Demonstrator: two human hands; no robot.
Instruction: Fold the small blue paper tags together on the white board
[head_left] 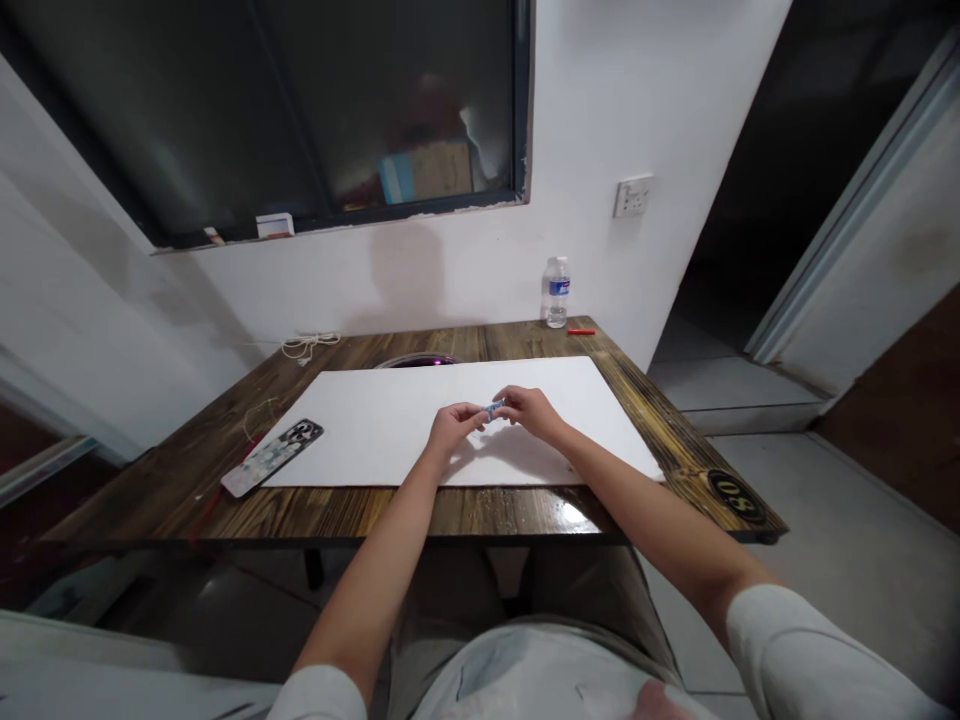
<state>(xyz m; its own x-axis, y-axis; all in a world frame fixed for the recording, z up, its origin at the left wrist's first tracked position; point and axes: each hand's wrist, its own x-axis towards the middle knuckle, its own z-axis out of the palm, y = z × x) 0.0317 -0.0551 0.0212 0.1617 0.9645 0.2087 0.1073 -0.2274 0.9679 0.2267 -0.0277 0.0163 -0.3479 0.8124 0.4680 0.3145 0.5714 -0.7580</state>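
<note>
Above the middle of a white board [420, 430], my left hand [454, 428] and my right hand [531, 412] meet at the fingertips. Between them is a small blue object [493, 409], too small to identify, and both hands pinch it. Much of it is hidden by my fingers. The board lies flat on a dark wooden table [150, 490], and my forearms reach over the table's near edge. A phone in a patterned case [271, 458] lies left of the board, apart from my hands.
A plastic water bottle [556, 295] and a red pen [581, 331] stand at the table's far right. A white cable [309, 345] lies at the far left. A round purple-and-metal object [416, 361] pokes out behind the board. Walls bound the far and left sides.
</note>
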